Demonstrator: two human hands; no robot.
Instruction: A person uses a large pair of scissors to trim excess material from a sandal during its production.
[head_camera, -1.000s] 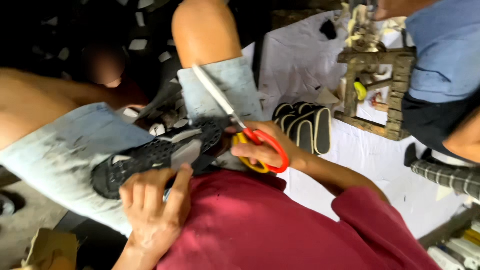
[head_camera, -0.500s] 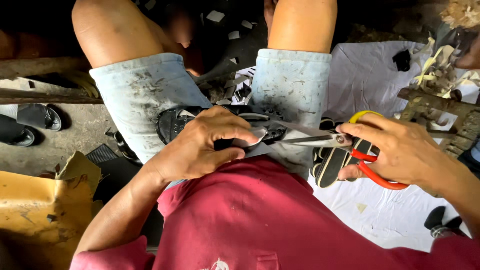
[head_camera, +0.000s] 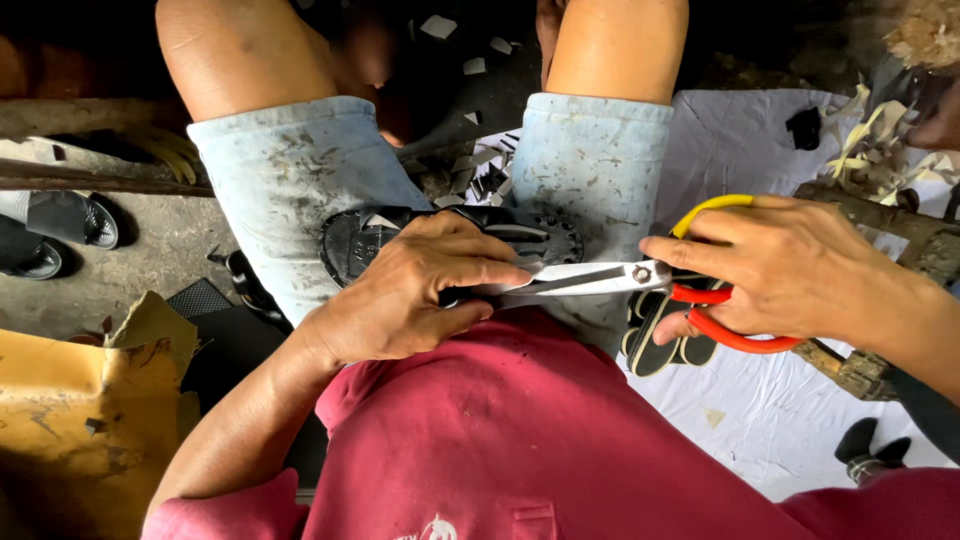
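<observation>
A black rubber shoe sole (head_camera: 360, 235) lies across my lap, over light blue shorts. My left hand (head_camera: 410, 290) presses down on it and grips its near edge. My right hand (head_camera: 790, 265) holds large scissors (head_camera: 590, 280) with red and yellow handles, fingers through the loops. The steel blades point left and meet the sole's edge right under my left fingers. How far the blades are apart is hard to tell.
Another black sole (head_camera: 660, 345) lies on a white sheet (head_camera: 780, 420) at the right. Small offcuts (head_camera: 480, 180) litter the floor between my knees. A yellow-brown torn board (head_camera: 80, 420) sits at lower left; dark sandals (head_camera: 60, 235) at far left. Pale scraps (head_camera: 880, 140) pile at upper right.
The view swung from the side to straight over my lap. My left hand moved onto the sole's top, and the scissors turned from pointing away to pointing left into the sole's edge.
</observation>
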